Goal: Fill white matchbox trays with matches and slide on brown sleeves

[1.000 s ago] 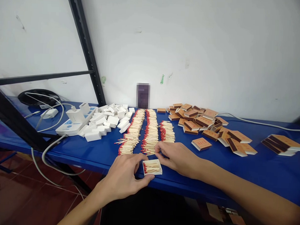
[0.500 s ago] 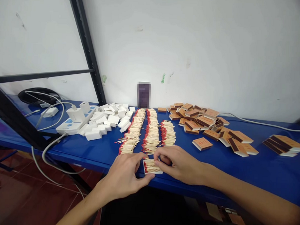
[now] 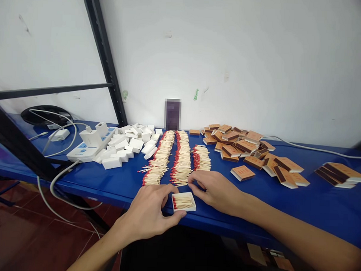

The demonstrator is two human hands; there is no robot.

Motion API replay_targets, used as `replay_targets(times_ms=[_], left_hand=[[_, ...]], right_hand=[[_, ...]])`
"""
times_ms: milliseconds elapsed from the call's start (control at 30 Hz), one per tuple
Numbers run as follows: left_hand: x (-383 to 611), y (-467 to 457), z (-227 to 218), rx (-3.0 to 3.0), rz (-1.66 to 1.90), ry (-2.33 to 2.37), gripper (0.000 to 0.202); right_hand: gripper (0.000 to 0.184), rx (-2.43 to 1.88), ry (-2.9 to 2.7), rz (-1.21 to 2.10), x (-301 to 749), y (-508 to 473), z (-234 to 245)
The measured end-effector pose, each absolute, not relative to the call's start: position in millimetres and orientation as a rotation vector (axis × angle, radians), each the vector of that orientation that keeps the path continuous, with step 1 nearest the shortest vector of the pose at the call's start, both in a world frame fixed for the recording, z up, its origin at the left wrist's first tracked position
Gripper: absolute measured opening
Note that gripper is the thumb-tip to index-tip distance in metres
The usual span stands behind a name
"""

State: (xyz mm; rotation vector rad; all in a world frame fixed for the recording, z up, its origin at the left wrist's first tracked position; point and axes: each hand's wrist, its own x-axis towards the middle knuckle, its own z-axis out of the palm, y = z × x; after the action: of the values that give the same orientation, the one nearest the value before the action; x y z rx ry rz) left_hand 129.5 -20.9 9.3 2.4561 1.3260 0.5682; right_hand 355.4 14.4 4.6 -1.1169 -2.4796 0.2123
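A small white matchbox tray [image 3: 191, 208] lies by the front edge of the blue table, with red-tipped matches [image 3: 182, 202] inside it. My left hand [image 3: 152, 207] grips the tray's left side, its index finger behind and its thumb along the front. My right hand [image 3: 215, 190] is behind and right of the tray, thumb and forefinger brought close together at the near end of the middle row of loose matches [image 3: 182, 159]. Whether a match is between those fingertips is hidden. More loose matches form a left row [image 3: 162, 154] and a shorter right row [image 3: 202, 158].
White empty trays [image 3: 129, 141] are heaped at the left, beside a power strip [image 3: 88, 148] with chargers and cables. Brown matchboxes [image 3: 242, 173] are piled at the right, with a stack [image 3: 342, 173] farther right. A black shelf post [image 3: 104, 57] rises at the left.
My right hand has moved from over the tray up and back to the middle match row. The matches in the tray are now uncovered and lie flatter. My left hand stays put.
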Motion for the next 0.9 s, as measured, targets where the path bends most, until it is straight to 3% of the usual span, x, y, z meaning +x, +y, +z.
replay_targets(times_ms=[900], left_hand=[[129.5, -20.2, 11.0, 2.486, 0.571, 1.281, 0.027]], right_hand=[[0.017, -1.217, -2.490, 0.330, 349.3, 10.1, 11.1]])
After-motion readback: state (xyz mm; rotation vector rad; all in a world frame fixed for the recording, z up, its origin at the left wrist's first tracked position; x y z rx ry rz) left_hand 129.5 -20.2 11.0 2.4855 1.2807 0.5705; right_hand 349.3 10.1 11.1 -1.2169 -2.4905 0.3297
